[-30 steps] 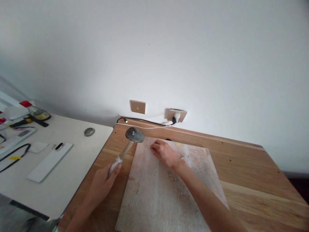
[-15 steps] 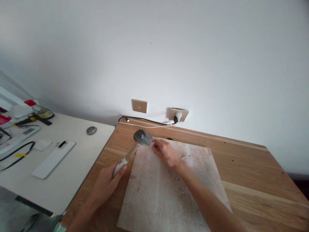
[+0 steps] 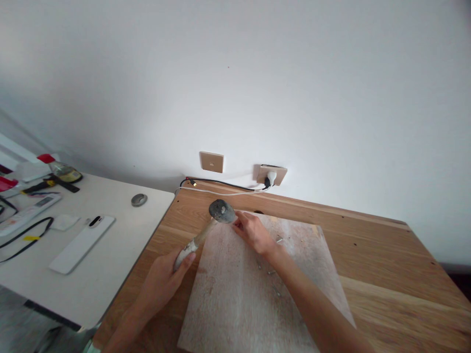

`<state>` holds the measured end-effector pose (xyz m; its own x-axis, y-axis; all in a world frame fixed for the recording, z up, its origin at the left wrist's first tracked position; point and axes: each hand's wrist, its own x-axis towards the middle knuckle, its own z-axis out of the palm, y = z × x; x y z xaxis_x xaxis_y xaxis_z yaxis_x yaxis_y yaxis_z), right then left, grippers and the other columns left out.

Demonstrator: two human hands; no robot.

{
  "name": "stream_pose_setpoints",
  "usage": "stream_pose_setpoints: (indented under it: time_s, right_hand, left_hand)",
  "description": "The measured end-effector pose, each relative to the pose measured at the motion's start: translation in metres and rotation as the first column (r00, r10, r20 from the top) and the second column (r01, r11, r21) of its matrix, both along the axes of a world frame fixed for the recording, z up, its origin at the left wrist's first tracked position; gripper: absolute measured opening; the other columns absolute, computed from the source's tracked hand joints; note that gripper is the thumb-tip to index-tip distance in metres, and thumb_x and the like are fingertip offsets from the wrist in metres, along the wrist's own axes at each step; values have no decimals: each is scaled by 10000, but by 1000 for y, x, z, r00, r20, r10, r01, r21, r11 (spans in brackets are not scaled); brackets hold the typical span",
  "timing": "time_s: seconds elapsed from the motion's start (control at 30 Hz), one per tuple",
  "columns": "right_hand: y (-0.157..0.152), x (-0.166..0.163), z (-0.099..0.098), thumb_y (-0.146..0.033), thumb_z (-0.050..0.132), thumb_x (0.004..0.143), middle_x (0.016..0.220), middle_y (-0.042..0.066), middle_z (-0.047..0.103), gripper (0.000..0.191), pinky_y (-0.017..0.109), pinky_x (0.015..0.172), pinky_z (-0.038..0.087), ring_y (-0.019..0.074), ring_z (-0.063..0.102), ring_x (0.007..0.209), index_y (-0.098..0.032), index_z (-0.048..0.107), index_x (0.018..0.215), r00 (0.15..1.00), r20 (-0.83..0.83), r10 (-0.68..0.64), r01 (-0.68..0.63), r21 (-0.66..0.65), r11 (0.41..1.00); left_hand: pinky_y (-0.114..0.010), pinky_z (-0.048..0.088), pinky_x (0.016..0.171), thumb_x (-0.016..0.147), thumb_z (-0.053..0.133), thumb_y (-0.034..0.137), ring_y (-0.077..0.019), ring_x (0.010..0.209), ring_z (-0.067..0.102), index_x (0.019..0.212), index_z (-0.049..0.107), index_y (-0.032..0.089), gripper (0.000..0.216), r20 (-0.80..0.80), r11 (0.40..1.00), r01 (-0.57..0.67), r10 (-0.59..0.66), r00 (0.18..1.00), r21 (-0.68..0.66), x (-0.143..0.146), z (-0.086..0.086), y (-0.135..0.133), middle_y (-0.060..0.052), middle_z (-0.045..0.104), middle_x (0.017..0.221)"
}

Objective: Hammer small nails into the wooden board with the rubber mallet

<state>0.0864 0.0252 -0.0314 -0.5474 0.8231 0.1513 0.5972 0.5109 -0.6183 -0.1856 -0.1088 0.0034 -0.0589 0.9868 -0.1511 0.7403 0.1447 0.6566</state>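
My left hand (image 3: pixel 164 277) is wrapped round the pale handle of a hammer (image 3: pixel 222 211). Its dark grey head is raised over the far left corner of a worn, whitish wooden board (image 3: pixel 228 299). Right beside the hammer head, my right hand (image 3: pixel 254 231) is closed in a pinch low over that corner. What its fingertips hold is hidden by the fingers and the hammer head. Several small metal nails or screws (image 3: pixel 271 272) lie loose on the board around my right forearm.
The board lies on a wooden table (image 3: pixel 390 279) against the wall. Cables run along its back edge to a wall socket (image 3: pixel 271 175). On a white table (image 3: pixel 121 245) at left are a phone (image 3: pixel 83 243), a tape roll (image 3: pixel 139 200), a bottle (image 3: pixel 64 170) and a power strip (image 3: pixel 31 213).
The hammer head has moved slightly to the right and down, closer to my right hand's fingers. My right hand stays at the board's far left corner.
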Motion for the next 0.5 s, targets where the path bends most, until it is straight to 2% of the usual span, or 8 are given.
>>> stream_pose_setpoints:
  time_s: [0.2, 0.4, 0.5]
  right_hand:
    - [-2, -2, -1, -101, 650, 937, 930, 57, 741, 261, 301, 758, 535, 198, 689, 819, -217, 629, 1170, 999, -35, -34, 34, 10, 999]
    - [0, 22, -4, -161, 724, 904, 1102, 111, 778, 575, 402, 871, 590, 245, 741, 958, -204, 506, 1434, 991, -73, -114, 117, 46, 992]
    - [-1, 49, 4, -199, 676, 940, 1112, 119, 791, 505, 435, 910, 602, 250, 758, 968, -198, 531, 1424, 978, -96, -184, 191, 79, 978]
  left_hand:
    - [-304, 452, 712, 1029, 400, 569, -278, 820, 743, 952, 694, 221, 462, -81, 997, 32, -37, 996, -70, 2, 2, 1, -79, 773, 842]
    - [-308, 457, 754, 1070, 402, 501, -287, 934, 763, 1035, 696, 217, 410, -160, 984, 74, -100, 982, -164, 8, 5, 6, -105, 801, 962]
    - [-319, 461, 772, 1083, 410, 471, -301, 988, 766, 1096, 697, 217, 384, -246, 969, 86, -144, 959, -231, 12, 6, 11, -114, 807, 1013]
